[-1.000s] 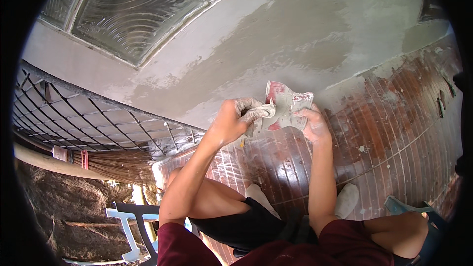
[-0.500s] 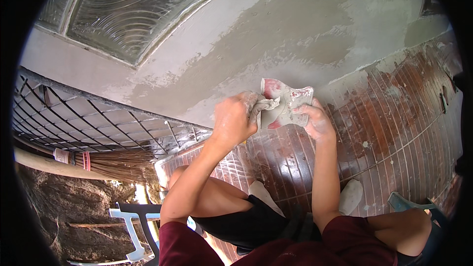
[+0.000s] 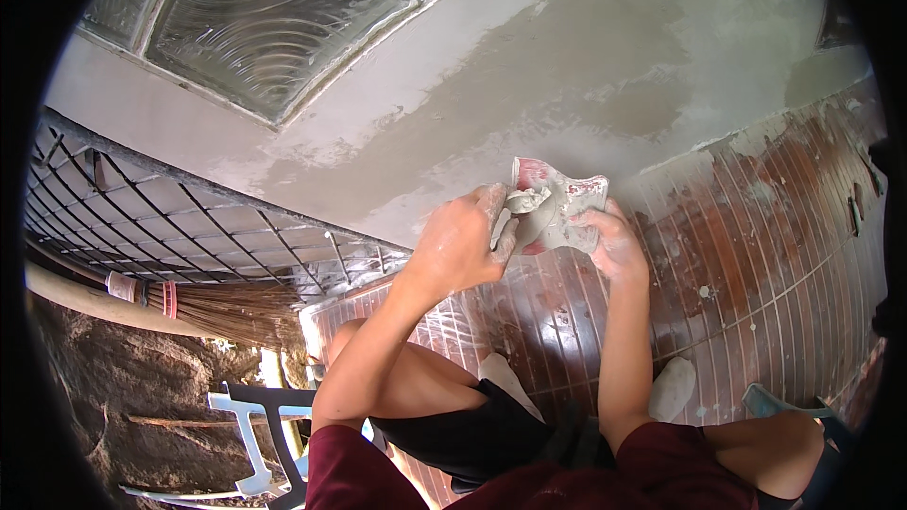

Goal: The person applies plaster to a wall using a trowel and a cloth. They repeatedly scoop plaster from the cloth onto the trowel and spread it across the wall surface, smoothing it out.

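My left hand [image 3: 458, 241] is closed on a small putty-coated item [image 3: 524, 198], too smeared to identify, held against the face of a flat, curved-edged spreader [image 3: 562, 198]. The spreader is grey with putty and has red patches. My right hand [image 3: 612, 244] grips its right end between thumb and fingers. Both hands are dusted with pale residue. Behind them rises a grey plastered wall [image 3: 557, 66] with damp-looking darker areas.
Glass blocks [image 3: 269, 28] sit in the upper wall. A black metal grille [image 3: 170, 208] and a straw broom [image 3: 227, 302] lie left. Below are streaked red floor tiles [image 3: 737, 264], rough ground [image 3: 142, 387] and blue plastic stool parts [image 3: 241, 425], with another [image 3: 765, 397] at lower right.
My left hand has turned so its back faces up, hiding more of the small item. My right hand and the spreader have shifted slightly right in the picture.
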`<control>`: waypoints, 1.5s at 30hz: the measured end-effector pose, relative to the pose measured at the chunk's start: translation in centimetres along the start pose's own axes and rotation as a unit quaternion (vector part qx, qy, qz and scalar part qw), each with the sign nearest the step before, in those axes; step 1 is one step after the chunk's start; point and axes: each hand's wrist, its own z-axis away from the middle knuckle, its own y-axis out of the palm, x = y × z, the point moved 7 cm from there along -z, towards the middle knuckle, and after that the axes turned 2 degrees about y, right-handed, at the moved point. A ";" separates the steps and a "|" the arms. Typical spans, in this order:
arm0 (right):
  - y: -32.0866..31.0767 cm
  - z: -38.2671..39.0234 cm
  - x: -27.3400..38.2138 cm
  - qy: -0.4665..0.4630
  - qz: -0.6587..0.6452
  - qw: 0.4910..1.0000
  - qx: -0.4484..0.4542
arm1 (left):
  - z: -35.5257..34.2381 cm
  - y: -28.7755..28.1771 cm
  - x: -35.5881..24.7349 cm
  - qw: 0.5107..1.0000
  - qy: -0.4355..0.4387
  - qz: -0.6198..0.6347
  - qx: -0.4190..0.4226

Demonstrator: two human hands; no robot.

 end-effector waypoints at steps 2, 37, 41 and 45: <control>-0.1 0.0 0.1 -0.003 0.008 1.000 0.007 | 0.1 0.2 0.0 1.000 0.015 -0.005 0.006; 1.1 0.1 0.1 -0.006 0.013 1.000 0.006 | 1.5 0.7 -0.3 0.979 0.078 -0.178 0.058; 1.3 0.0 0.5 -0.021 0.033 0.999 0.009 | 1.2 0.5 0.0 0.987 -0.004 -0.143 0.072; 1.1 0.1 0.4 -0.007 0.013 1.000 -0.014 | 1.5 -0.3 -0.2 0.995 -0.049 -0.008 0.082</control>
